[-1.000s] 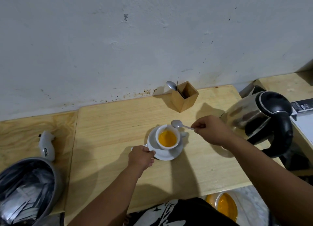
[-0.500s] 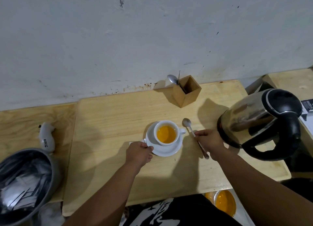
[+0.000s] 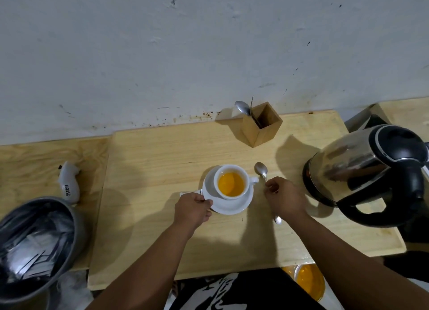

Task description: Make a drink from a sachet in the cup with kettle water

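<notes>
White cup sits on a white saucer near the middle of the wooden table; orange liquid fills it well up the wall. Cup handle points right.

Wooden box holder by the wall, a spoon bowl and a thin stick poking from its left corner. Steel kettle with black lid and handle stands at the right, lid shut, contents unseen. Grey bin at lower left holds silvery torn wrappers. Orange-filled container shows below the table's near edge. White object with lettering lies left of the board.

Left hand pinches the saucer's left rim, fingers curled; a white scrap shows just beside it. Right hand is loosely closed over the handle of a spoon, which lies on the table just right of the cup, bowl toward the wall.

A second ago the spoon was held above the cup's rim; it is now down flat on the wood.
</notes>
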